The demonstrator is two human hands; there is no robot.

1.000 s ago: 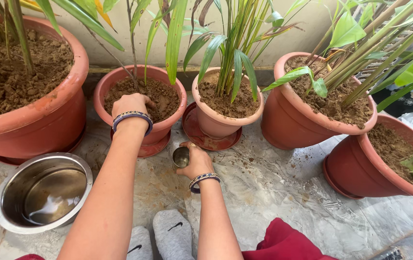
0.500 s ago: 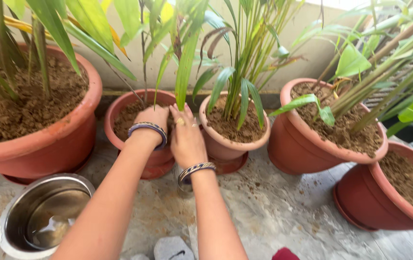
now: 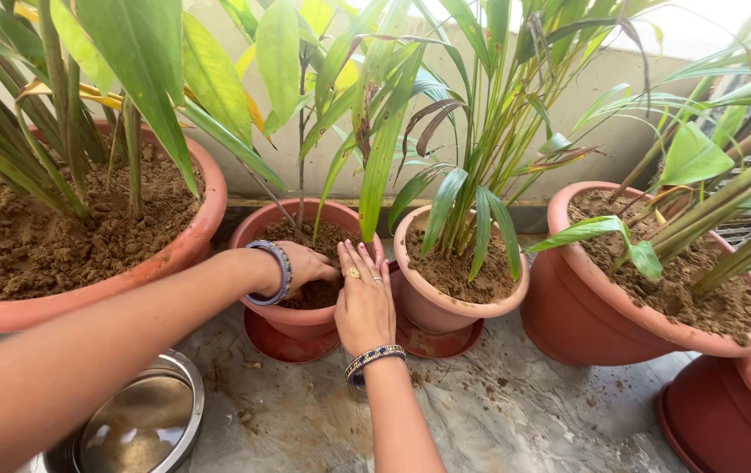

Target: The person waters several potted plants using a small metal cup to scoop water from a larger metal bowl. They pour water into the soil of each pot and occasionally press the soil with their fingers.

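Pressing down on the soil [image 3: 305,293] of a small terracotta-coloured pot [image 3: 301,322], both hands work inside its rim. The left hand [image 3: 307,264] lies on the soil with its fingers curled downward toward the plant's thin stem [image 3: 302,188], though whether they grip anything I cannot tell. The right hand [image 3: 364,296] rests flat on the near right edge of the pot, its fingers [image 3: 359,259] extended and held close together, palm down, holding nothing. The pot stands on a matching saucer [image 3: 272,343] on the marbled stone floor [image 3: 498,420], between a large soil-filled pot [image 3: 169,258] on the left and another small pot [image 3: 445,311] with a palm seedling just beside it on the right.

Judging by the hand positions, the step in hand is firming or levelling the soil around the stem. The next move likely calls for even, gentle pressure around the base, keeping clear of the stem so it stays upright, and care not to push loose soil over the rim. A steel bowl [image 3: 143,425] sits near, at the lower left.
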